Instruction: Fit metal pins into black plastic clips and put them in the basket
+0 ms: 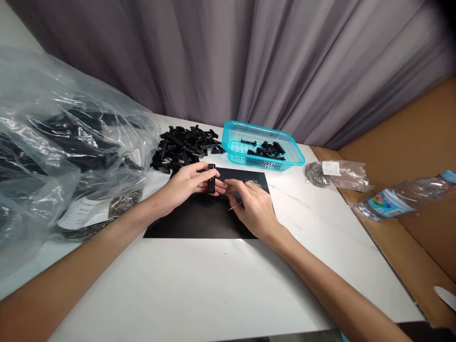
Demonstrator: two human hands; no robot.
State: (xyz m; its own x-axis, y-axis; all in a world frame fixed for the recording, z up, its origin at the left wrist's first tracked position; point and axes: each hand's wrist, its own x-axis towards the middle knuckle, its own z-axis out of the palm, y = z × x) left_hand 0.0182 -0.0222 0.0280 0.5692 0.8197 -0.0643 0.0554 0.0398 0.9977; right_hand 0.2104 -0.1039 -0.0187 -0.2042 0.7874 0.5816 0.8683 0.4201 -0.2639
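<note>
Above a black mat (199, 218), my left hand (188, 183) grips a small black plastic part (212, 179), held upright between thumb and fingers. Close by on its right is my right hand (251, 204), its fingers pinched round a thin metal pin (235, 206) that sticks out below them. The two hands nearly meet at the fingertips; whether they touch is hard to tell. A scatter of tiny shiny metal pieces (253, 183) lies on the mat behind my right hand.
Behind my left hand is a heap of black plastic parts (185, 142). A turquoise basket (230, 156) holds several similar parts. Large clear plastic bags (71, 118) stand at left. A small bag of metal pieces (318, 174) and a plastic bottle (395, 199) lie at right.
</note>
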